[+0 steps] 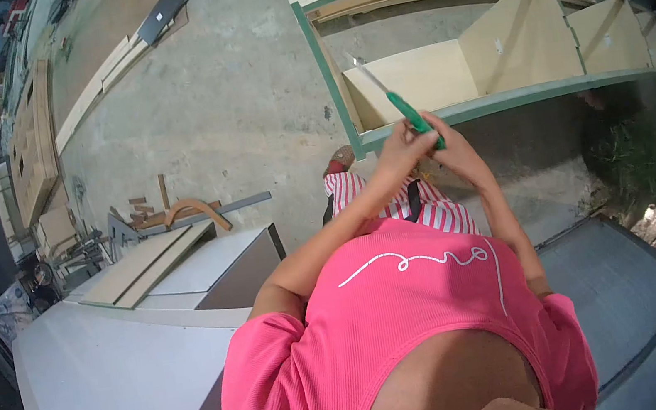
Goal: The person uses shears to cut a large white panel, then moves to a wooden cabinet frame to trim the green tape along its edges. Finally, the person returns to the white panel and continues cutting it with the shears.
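Note:
Both of my hands meet in front of my body, around a slim tool (414,116) with a green handle and a thin metal shaft. The shaft points away from me to the upper left, and its pale tip overlaps the cabinet frame's opening in this view. My left hand (403,152) is closed at the lower end of the handle. From the other side, the fingers of my right hand (455,152) close on the same end. Just beyond my hands lies a long cream wooden cabinet frame (465,108) with green edges and inner dividers.
To the left, a large pale metal cabinet (134,375) carries boards (152,267). Wood scraps and a curved wooden piece (196,211) lie beyond it. Long planks (105,81) rest on the concrete floor (245,91). A grey panel (617,290) is at lower right, with greenery (636,157) behind.

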Action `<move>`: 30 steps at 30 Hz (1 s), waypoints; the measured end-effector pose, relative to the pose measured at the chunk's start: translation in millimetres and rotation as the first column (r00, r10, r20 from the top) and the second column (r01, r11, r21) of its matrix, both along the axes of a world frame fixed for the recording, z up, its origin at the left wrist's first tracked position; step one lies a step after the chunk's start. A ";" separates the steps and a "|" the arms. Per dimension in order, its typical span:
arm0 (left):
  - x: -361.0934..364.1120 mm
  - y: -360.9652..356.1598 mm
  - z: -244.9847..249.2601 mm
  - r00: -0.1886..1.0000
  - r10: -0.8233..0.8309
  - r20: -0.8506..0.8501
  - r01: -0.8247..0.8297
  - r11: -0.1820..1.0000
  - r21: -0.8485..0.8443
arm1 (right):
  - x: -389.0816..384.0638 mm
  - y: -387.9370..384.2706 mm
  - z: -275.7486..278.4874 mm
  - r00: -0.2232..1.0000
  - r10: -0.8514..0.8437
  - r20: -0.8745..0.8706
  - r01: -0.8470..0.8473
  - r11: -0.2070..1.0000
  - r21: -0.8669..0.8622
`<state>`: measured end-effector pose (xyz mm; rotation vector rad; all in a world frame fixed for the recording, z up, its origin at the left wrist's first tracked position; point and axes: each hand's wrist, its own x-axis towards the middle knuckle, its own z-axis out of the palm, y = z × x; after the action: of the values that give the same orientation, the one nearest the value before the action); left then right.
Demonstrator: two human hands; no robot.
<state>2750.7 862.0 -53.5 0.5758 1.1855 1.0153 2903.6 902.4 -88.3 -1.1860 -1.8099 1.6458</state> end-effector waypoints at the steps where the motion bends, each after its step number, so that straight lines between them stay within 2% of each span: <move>1: 11.6 -9.7 -3.4 0.996 0.032 0.082 -0.031 0.999 -0.011 | 10.6 -4.6 11.9 0.999 0.031 0.038 -0.030 0.999 -0.024; 2: 20.4 -16.6 -8.1 0.985 0.061 0.163 -0.058 0.998 -0.027 | 17.1 -7.6 20.2 0.998 0.038 0.044 -0.036 0.999 -0.032; 4: 28.0 -18.3 1.7 0.982 0.066 0.176 -0.055 0.996 -0.066 | 27.3 -13.4 30.7 0.978 0.073 0.196 -0.051 0.992 -0.114; 6: 34.1 -24.3 3.0 0.981 0.073 0.179 -0.057 0.994 -0.098 | 35.6 -19.4 27.5 0.977 0.098 0.188 -0.081 0.992 -0.093; 8: 39.1 -36.9 -4.4 0.962 0.094 0.257 -0.061 0.989 -0.133 | 40.1 -22.8 28.7 0.977 0.124 0.174 -0.115 0.991 -0.062; 9: 40.2 -43.7 -9.5 0.962 0.100 0.254 -0.068 0.989 -0.130 | 42.6 -24.4 32.4 0.954 0.197 0.226 -0.180 0.979 -0.094; 10: 41.0 -49.9 -14.4 0.953 0.107 0.282 -0.052 0.979 -0.196 | 45.6 -25.7 34.7 0.924 0.266 0.275 -0.239 0.962 -0.129; 12: 43.6 -58.5 -15.6 0.949 0.113 0.293 -0.029 0.961 -0.277 | 46.5 -30.2 37.5 0.912 0.298 0.280 -0.265 0.952 -0.152; 18: 45.5 -63.0 -14.1 0.899 0.143 0.414 -0.020 0.958 -0.288 | 43.2 -34.8 43.1 0.913 0.323 0.251 -0.255 0.929 -0.267; 21: 46.3 -64.1 -24.4 0.900 0.158 0.406 -0.007 0.937 -0.348 | 44.5 -31.6 46.9 0.899 0.344 0.271 -0.254 0.913 -0.319; 23: 47.0 -64.0 -30.3 0.908 0.138 0.394 -0.001 0.944 -0.329 | 47.9 -32.8 36.8 0.922 0.325 0.211 -0.289 0.939 -0.184; 25: 47.2 -61.3 -31.5 0.918 0.101 0.383 0.020 0.953 -0.302 | 49.8 -33.4 29.9 0.930 0.308 0.199 -0.279 0.947 -0.161; 27: 53.2 -58.6 -29.3 0.944 0.120 0.307 -0.030 0.959 -0.282 | 55.5 -34.3 31.6 0.944 0.263 0.199 -0.241 0.962 -0.127; 28: 59.6 -57.6 -28.3 0.950 0.140 0.278 -0.065 0.963 -0.263 | 58.6 -36.1 35.2 0.940 0.246 0.238 -0.210 0.963 -0.168; 29: 65.4 -54.6 -27.2 0.954 0.092 0.286 -0.019 0.969 -0.246 | 65.2 -37.3 39.0 0.934 0.227 0.275 -0.172 0.963 -0.210; 30: 69.3 -51.0 -26.2 0.978 0.049 0.204 -0.008 0.980 -0.197 | 73.4 -37.8 42.0 0.955 0.197 0.221 -0.154 0.968 -0.198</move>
<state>2820.0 811.0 -79.8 0.2902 1.0944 0.9459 2977.0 864.6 -46.4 -1.3867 -1.9983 1.8680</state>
